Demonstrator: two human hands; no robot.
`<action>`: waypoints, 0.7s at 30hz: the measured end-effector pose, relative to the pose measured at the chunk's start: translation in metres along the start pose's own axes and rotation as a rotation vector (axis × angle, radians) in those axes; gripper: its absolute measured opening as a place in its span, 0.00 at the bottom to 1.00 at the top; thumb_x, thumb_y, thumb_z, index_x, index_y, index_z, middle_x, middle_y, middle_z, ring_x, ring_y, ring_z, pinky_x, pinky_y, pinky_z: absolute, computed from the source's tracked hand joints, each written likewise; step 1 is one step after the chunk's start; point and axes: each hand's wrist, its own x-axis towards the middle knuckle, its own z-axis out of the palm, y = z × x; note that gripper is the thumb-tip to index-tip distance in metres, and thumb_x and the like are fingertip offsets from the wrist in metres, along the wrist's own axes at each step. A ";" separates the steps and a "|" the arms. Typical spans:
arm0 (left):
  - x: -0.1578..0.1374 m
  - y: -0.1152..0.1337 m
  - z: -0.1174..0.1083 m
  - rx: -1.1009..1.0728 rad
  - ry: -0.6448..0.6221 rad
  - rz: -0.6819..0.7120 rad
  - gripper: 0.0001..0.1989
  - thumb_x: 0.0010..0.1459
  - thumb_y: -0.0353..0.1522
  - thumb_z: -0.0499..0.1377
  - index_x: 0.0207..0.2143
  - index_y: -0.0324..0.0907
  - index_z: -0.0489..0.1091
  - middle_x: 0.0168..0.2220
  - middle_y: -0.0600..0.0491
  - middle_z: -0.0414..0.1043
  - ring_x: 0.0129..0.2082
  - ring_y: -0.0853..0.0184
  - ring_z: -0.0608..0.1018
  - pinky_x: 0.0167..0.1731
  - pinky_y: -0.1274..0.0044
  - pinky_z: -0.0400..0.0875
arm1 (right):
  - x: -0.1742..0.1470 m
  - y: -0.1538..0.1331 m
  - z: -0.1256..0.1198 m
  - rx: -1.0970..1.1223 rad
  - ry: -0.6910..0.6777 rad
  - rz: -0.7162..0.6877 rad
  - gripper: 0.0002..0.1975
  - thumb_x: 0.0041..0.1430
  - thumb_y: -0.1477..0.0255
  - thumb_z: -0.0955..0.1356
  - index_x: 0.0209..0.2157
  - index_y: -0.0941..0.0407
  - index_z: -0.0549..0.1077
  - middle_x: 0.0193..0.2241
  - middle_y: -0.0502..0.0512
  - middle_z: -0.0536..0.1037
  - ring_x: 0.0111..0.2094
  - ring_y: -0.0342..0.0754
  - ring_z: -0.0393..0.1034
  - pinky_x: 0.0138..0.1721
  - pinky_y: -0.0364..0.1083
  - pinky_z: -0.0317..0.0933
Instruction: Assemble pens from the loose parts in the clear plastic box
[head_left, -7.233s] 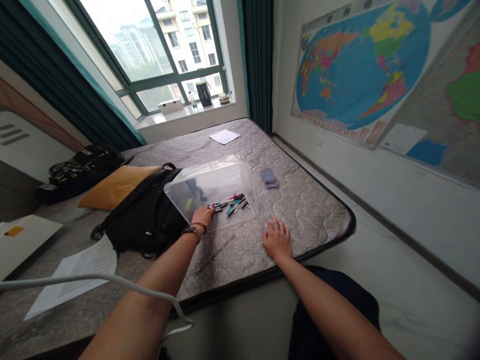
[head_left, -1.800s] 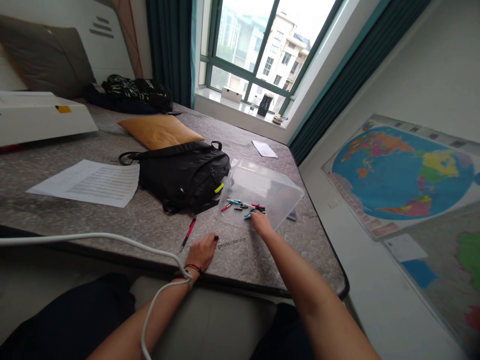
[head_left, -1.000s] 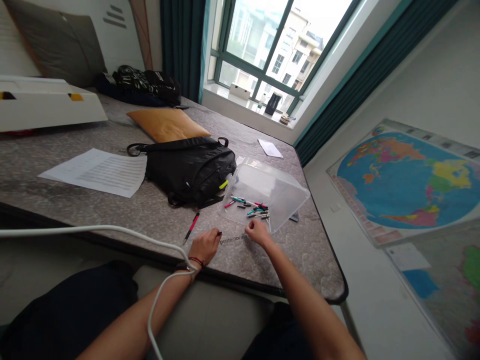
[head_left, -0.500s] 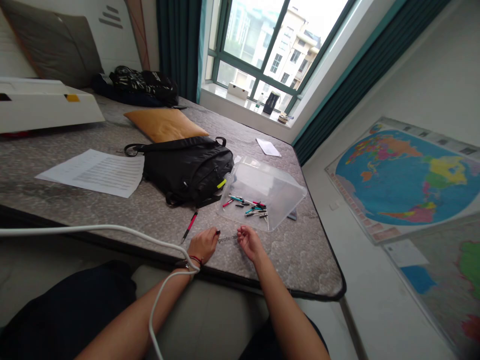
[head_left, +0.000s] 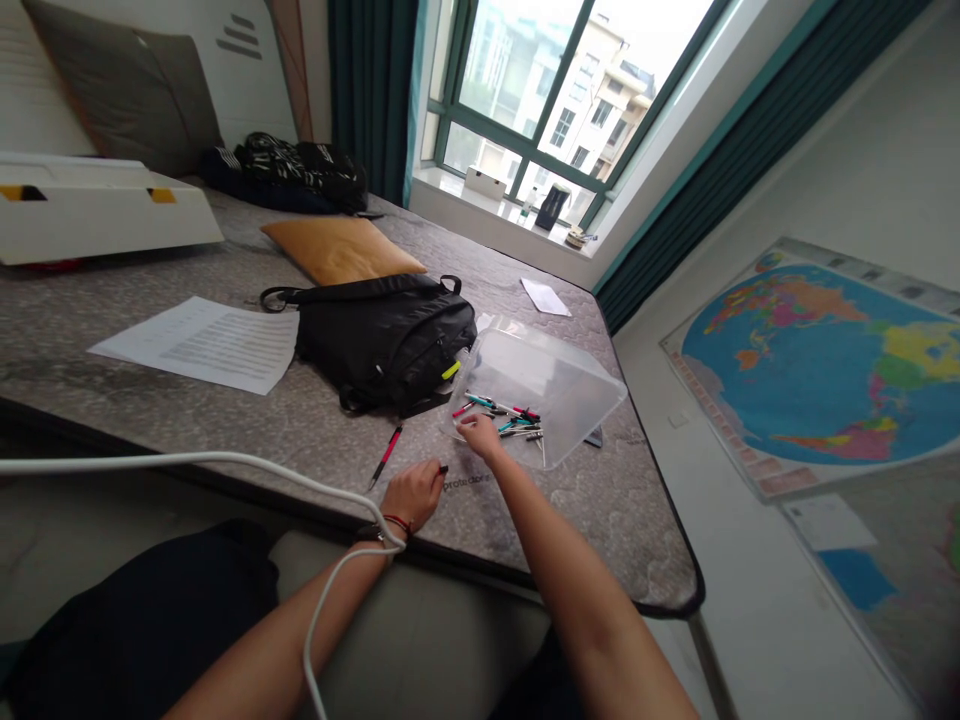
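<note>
My left hand [head_left: 415, 492] rests on the mattress, closed round a small black cap-like piece [head_left: 443, 469] whose end shows past the fingertips. To its left lies a red and black pen [head_left: 387, 456]. My right hand [head_left: 480, 434] is at the near edge of a clear plastic box [head_left: 574, 395] tipped on its side. Its fingers are curled together beside the loose pens and pen parts [head_left: 517, 424] inside; whatever is between them, if anything, is hidden. Those pieces are red, teal, black and white.
A black backpack [head_left: 386, 340] touches the box's left side, with a brown envelope [head_left: 341, 250] behind it. Printed paper [head_left: 214, 345] lies farther left. A white cable [head_left: 247, 458] crosses in front and over my left wrist. The mattress edge [head_left: 660, 606] runs along the near right.
My right hand has moved forward and slightly left, from bare mattress to the box's near edge by the pens. My left hand stays closed in about the same place. The view has shifted slightly.
</note>
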 end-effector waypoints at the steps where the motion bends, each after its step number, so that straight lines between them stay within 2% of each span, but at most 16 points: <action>1: 0.000 0.000 0.000 -0.004 0.000 0.004 0.14 0.68 0.36 0.45 0.36 0.44 0.67 0.34 0.50 0.75 0.36 0.62 0.76 0.35 0.74 0.61 | 0.006 -0.003 0.002 -0.051 0.008 0.003 0.07 0.53 0.70 0.70 0.33 0.58 0.75 0.33 0.56 0.78 0.38 0.51 0.73 0.42 0.46 0.63; 4: 0.000 -0.001 0.000 -0.015 0.001 0.002 0.14 0.68 0.36 0.45 0.36 0.44 0.68 0.34 0.49 0.75 0.36 0.62 0.76 0.35 0.73 0.61 | 0.014 -0.007 0.009 -0.139 0.007 0.042 0.06 0.54 0.71 0.71 0.33 0.58 0.75 0.37 0.61 0.79 0.44 0.55 0.73 0.46 0.48 0.62; 8: 0.000 -0.001 0.001 -0.022 -0.002 -0.015 0.13 0.68 0.36 0.45 0.37 0.44 0.68 0.35 0.49 0.75 0.37 0.62 0.76 0.36 0.73 0.62 | 0.012 -0.008 0.017 -0.226 -0.016 0.063 0.06 0.57 0.70 0.69 0.34 0.58 0.75 0.38 0.64 0.79 0.44 0.57 0.74 0.43 0.49 0.63; 14: 0.000 0.000 -0.002 -0.029 -0.014 -0.014 0.14 0.68 0.36 0.44 0.38 0.44 0.68 0.35 0.49 0.75 0.37 0.62 0.76 0.36 0.73 0.62 | 0.003 -0.012 0.013 -0.259 -0.027 0.013 0.07 0.61 0.70 0.66 0.36 0.58 0.74 0.39 0.62 0.79 0.42 0.54 0.73 0.42 0.47 0.61; 17: -0.001 0.000 -0.003 -0.044 -0.015 -0.024 0.14 0.68 0.36 0.44 0.38 0.44 0.68 0.35 0.49 0.75 0.37 0.62 0.76 0.36 0.73 0.62 | -0.017 -0.001 0.008 -0.231 -0.012 -0.020 0.08 0.63 0.68 0.64 0.39 0.57 0.72 0.37 0.58 0.79 0.40 0.50 0.72 0.40 0.44 0.60; 21: -0.001 -0.002 0.000 -0.070 0.018 -0.053 0.13 0.68 0.37 0.45 0.39 0.44 0.68 0.36 0.49 0.76 0.37 0.62 0.76 0.35 0.74 0.63 | -0.072 0.036 0.009 -0.174 0.090 -0.088 0.10 0.66 0.66 0.62 0.40 0.56 0.71 0.30 0.53 0.77 0.33 0.48 0.71 0.35 0.42 0.58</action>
